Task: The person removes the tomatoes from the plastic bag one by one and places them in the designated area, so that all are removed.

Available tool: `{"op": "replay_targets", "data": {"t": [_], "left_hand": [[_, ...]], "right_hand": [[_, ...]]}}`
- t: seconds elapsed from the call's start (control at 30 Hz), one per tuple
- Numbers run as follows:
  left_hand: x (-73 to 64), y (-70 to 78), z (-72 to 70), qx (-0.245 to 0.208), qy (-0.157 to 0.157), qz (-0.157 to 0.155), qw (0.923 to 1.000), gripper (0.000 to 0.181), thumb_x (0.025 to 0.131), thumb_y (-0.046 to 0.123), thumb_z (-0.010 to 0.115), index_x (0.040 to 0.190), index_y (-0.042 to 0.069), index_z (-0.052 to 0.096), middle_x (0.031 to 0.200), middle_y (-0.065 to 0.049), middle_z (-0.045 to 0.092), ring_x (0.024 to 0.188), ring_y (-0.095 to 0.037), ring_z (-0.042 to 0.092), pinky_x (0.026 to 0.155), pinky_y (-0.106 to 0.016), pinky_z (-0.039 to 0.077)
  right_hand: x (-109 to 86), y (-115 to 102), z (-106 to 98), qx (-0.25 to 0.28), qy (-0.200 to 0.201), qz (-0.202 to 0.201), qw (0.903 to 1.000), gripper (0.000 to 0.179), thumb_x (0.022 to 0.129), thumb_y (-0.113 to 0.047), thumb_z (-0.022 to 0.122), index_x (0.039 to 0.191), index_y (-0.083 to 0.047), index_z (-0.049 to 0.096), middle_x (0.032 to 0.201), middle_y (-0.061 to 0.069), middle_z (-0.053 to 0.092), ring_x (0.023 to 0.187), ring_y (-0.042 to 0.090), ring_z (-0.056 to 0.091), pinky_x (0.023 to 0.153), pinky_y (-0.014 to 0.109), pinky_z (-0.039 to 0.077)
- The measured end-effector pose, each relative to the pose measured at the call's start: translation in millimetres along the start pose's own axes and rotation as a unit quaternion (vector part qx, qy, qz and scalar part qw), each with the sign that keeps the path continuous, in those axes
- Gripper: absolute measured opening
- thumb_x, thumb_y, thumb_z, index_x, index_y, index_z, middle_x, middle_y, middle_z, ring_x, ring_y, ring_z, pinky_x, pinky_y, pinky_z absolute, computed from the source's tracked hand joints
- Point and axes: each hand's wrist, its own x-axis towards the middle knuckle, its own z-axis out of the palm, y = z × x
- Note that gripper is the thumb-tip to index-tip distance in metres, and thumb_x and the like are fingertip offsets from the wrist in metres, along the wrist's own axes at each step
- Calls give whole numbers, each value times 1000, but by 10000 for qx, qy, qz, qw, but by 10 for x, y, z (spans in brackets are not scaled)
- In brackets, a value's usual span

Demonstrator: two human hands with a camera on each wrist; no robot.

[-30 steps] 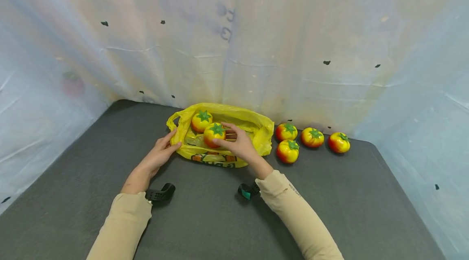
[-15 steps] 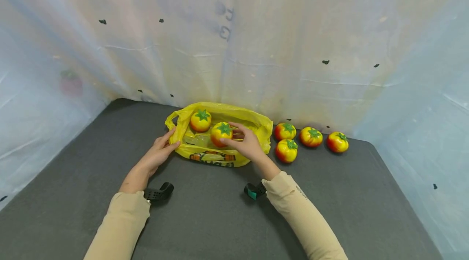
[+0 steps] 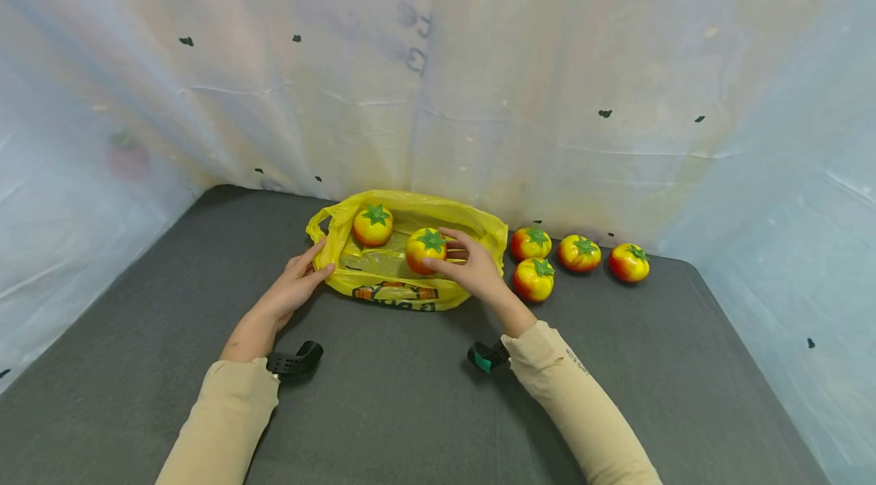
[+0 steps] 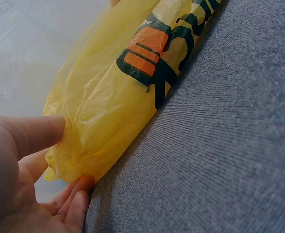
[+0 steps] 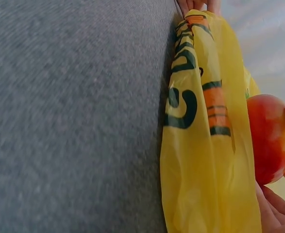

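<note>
A yellow plastic bag [image 3: 383, 289] lies with its mouth spread wide on the dark table. My left hand [image 3: 294, 293] grips the bag's left end; the left wrist view shows the thumb on its near side and fingertips under its lower edge. Inside, toward the left, sits a red-and-yellow toy tomato [image 3: 372, 230] with green leaves. My right hand [image 3: 479, 271] holds another toy tomato [image 3: 423, 251] between thumb and fingers, over the right half of the bag's opening. In the right wrist view this tomato [image 5: 267, 141] shows its red side, partly hidden by the bag's near wall.
Several more toy tomatoes [image 3: 579, 254] rest just right of the bag, near the table's back edge. A pale plastic sheet [image 3: 520, 90] hangs behind the table and along both sides. The grey-black tabletop [image 3: 383, 409] stretches in front of the bag.
My right hand has moved rightward with the toy tomato, away from the one sitting at the left in the bag. The left hand keeps its grip at the bag's left end.
</note>
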Motion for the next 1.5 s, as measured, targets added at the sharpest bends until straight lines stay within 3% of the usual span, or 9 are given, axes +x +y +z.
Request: {"op": "replay_targets", "data": {"t": [0.57, 1.0, 1.07, 1.33, 1.5], "left_hand": [[-26, 19, -4, -22, -30, -51, 10000, 70, 102, 37, 45, 156, 26, 1, 155, -24, -5, 143, -45, 0, 112, -61, 13], [-31, 29, -9, 39, -63, -51, 10000, 71, 102, 37, 45, 156, 24, 0, 155, -25, -5, 143, -46, 0, 112, -62, 12], [-28, 28, -11, 42, -65, -42, 10000, 71, 102, 36, 45, 156, 24, 0, 155, -25, -6, 143, -46, -1, 112, -62, 12], [-19, 14, -11, 21, -68, -47, 10000, 71, 102, 36, 45, 156, 24, 0, 155, -25, -7, 143, -45, -2, 112, -62, 12], [-13, 18, -9, 37, -57, -81, 9999, 71, 102, 36, 44, 156, 24, 0, 155, -25, -7, 143, -45, -2, 112, -62, 12]], "right_hand": [[-157, -9, -250, -151, 90, -99, 9998, 63, 86, -30, 73, 143, -19, 47, 142, 12, 48, 122, 33, 55, 98, 46, 47], [-229, 48, -450, -115, 131, -174, 9997, 64, 89, -25, 70, 145, -13, 43, 138, 21, 48, 124, 37, 52, 99, 48, 46], [-286, -39, -491, -108, 106, -118, 9998, 64, 90, -21, 69, 146, -9, 41, 139, 24, 46, 125, 39, 50, 99, 49, 45], [-321, 77, -636, -377, 324, 66, 9987, 66, 86, -37, 72, 144, -23, 44, 138, 15, 49, 123, 33, 53, 98, 47, 46], [-372, 84, -713, -531, 445, 32, 9976, 66, 85, -38, 72, 143, -22, 45, 139, 14, 50, 122, 32, 54, 97, 46, 47]]}}
